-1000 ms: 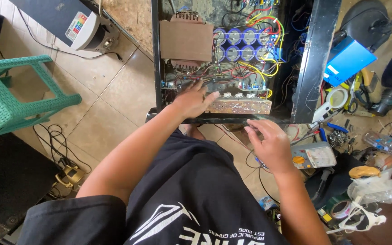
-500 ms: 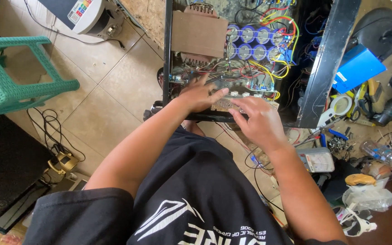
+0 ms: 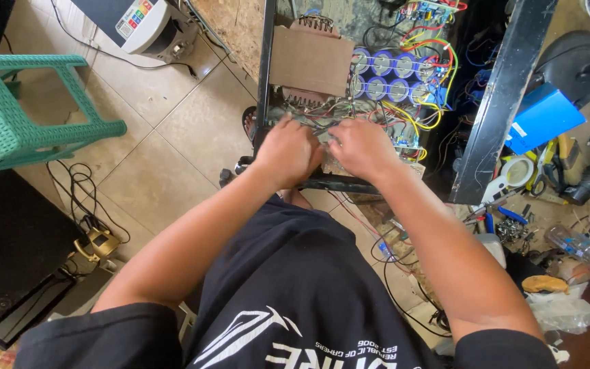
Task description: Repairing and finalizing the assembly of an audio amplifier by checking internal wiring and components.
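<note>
Presently both hands are set side by side at the near edge of the open black metal chassis (image 3: 500, 102), which lies flat on the tiled floor (image 3: 172, 137) with its inner side up, so that the parts inside can be reached from above. The left hand (image 3: 287, 152) is curled knuckles-up over the tangle of thin coloured wires (image 3: 308, 113) at the front of the chassis; its fingers are bent down into the wiring, and whether anything is pinched cannot be told, since the fingertips are hidden. The right hand (image 3: 362, 147) rests just beside it, nearly touching, fingers likewise tucked under (the grip is hidden here too). The wiring being worked lies between and just beyond the two hands, in front of the brown cardboard-covered transformer block (image 3: 312, 58) and the cluster of blue cylindrical capacitors (image 3: 387, 75).

Forearms are brought in from either side of the body, which seems to steady the hands on the front rail.

Loose items are kept to the right within reach: a blue rectangular box (image 3: 544, 116), a white tape roll (image 3: 517, 171), small blue-handled tools (image 3: 507, 215) and a clear plastic bottle with a blue cap (image 3: 582, 247). A green plastic woven stool (image 3: 22, 109) stands well apart on the left, and a white appliance with coloured buttons (image 3: 145, 24) sits beyond it.
</note>
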